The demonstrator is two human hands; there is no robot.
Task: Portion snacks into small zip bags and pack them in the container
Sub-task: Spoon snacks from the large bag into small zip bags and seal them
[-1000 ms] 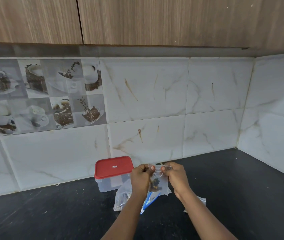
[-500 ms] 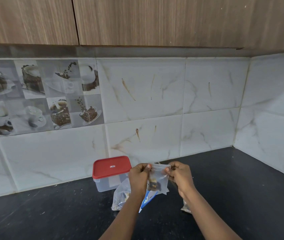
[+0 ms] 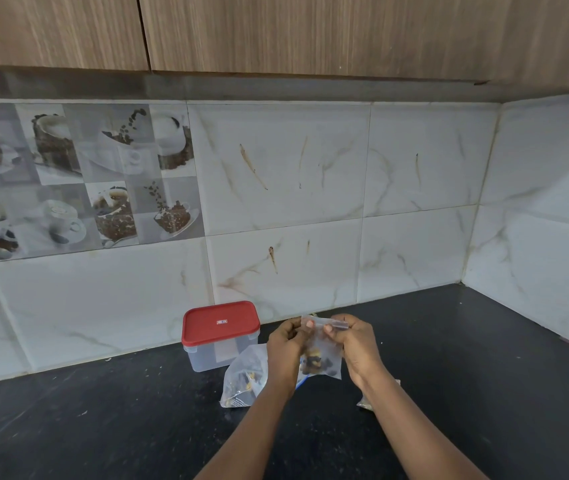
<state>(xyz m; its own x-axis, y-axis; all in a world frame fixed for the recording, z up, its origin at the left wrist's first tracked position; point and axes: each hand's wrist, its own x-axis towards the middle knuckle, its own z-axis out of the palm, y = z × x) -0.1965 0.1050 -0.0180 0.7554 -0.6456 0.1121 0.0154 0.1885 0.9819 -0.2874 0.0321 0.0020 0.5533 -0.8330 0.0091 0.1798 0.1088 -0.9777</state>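
Observation:
A small clear zip bag (image 3: 321, 358) with dark and yellowish snack pieces at its bottom hangs above the counter. My left hand (image 3: 284, 348) pinches its top left corner and my right hand (image 3: 352, 344) pinches the zip strip at the top right. Behind my left wrist lies a larger clear bag of snacks (image 3: 243, 379), partly hidden. A clear plastic container (image 3: 213, 355) with a shut red lid (image 3: 220, 322) stands to the left by the wall.
The black counter (image 3: 103, 427) runs to a tiled wall at the back and a corner on the right. Part of another small bag (image 3: 366, 403) peeks out under my right forearm. Wooden cabinets hang overhead.
My right hand has slid along the top of the small bag toward its right end. The bag stays held between both hands at about the same height.

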